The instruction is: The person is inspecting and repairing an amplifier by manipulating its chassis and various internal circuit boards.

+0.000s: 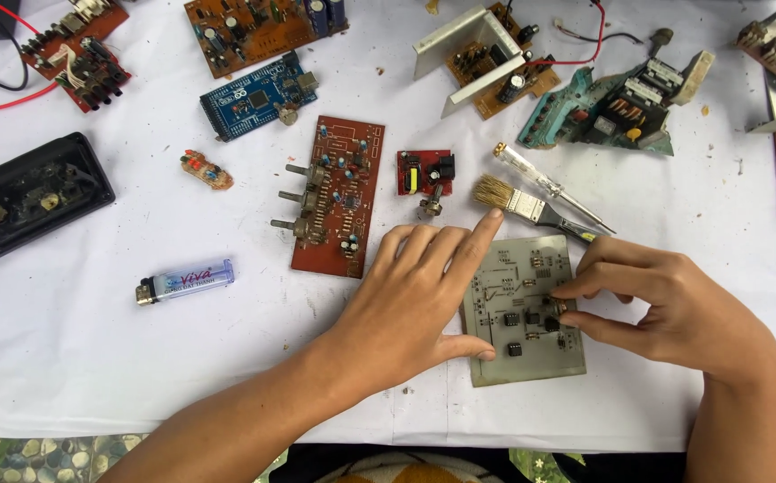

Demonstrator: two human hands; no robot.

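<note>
grey circuit board [522, 309] lies lower right of centre on bench [66, 349], long axis toward frame top | left hand [419, 300] flat, open, steadies its left edge | right hand [674, 309] grip pinches small component [556, 309] on its right half | brush [517, 201] just beyond

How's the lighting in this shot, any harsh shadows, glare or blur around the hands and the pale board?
Head view: soft, even daylight; only faint shadows under the left hand and right hand. The pale circuit board is sharp and free of glare. The white tablecloth looks bright but not blown out. No motion blur; the far edges bend slightly.
</note>
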